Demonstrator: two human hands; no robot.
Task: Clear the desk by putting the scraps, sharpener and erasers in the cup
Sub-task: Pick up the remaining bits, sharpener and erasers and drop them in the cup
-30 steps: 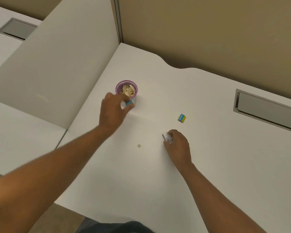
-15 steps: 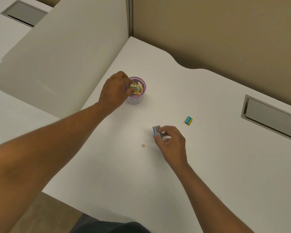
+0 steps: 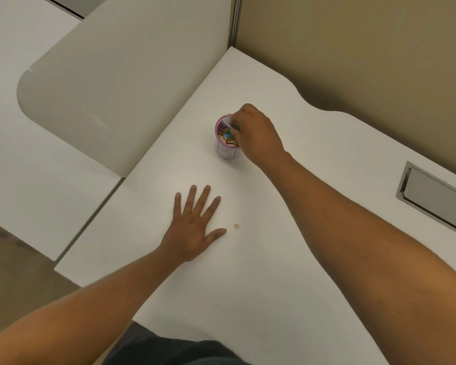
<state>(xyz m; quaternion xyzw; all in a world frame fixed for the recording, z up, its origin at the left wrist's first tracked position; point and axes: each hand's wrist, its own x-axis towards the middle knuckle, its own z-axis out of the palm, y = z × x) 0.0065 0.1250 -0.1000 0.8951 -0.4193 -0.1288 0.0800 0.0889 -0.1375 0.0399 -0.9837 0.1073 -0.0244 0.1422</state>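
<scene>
Right hand: the right hand (image 3: 257, 135) reached over the mouth of the small white paper cup with a purple rim (image 3: 226, 151), knuckles up, its fingers bunched together.
Right grip: closed in a pinch on a small pale grey, block-shaped sharpener (image 3: 227, 123), which tilted into the cup's far rim, partly inside the opening.
Left hand: the left hand (image 3: 195, 227) lay palm down on the white worktop (image 3: 248, 285), well apart from the cup and nearer the body.
Left grip: fully spread, fingers flat and fanned, holding nothing.
Cup: upright near the back left corner of the worktop, beside the grey divider panel (image 3: 121, 88).
Cup contents: beige paper scraps (image 3: 228, 142) and a blue-and-yellow eraser (image 3: 228, 134) lay on top inside.
Loose scrap: one small tan scrap (image 3: 236, 226) rested on the worktop just beside the left thumb tip, not touching it.
Surroundings: a grey metal cable hatch (image 3: 437, 198) was set into the worktop at the right edge; tan partition walls stood behind.
</scene>
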